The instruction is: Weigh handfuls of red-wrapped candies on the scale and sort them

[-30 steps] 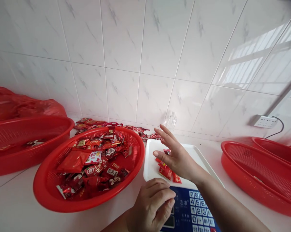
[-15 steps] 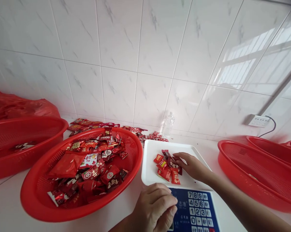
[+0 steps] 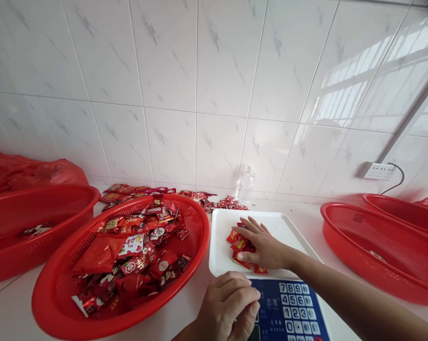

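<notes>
On the white tray (image 3: 288, 232) of a digital scale lies a small pile of red snack packets (image 3: 239, 242). My right hand (image 3: 262, 244) rests over this pile with its fingers spread, hiding part of it. My left hand (image 3: 228, 305) is beside the scale's blue keypad (image 3: 285, 308), its fingers curled in; whatever it holds, if anything, is hidden. Left of the scale, an oval red plastic basket (image 3: 200, 227) holds many red and dark packets (image 3: 139, 260) and one larger red pouch.
Loose red packets (image 3: 129, 189) lie along the tiled wall, near a clear plastic bottle (image 3: 247, 184). Another red basket (image 3: 40, 199) stands at the far left by a red plastic bag (image 3: 36, 173). More red baskets (image 3: 373, 265) are at right, below a wall socket (image 3: 378, 171).
My right hand has moved left from the edge of the packet pile to lie over it, fingers spreading. The left hand has stayed put. The view has shifted slightly.
</notes>
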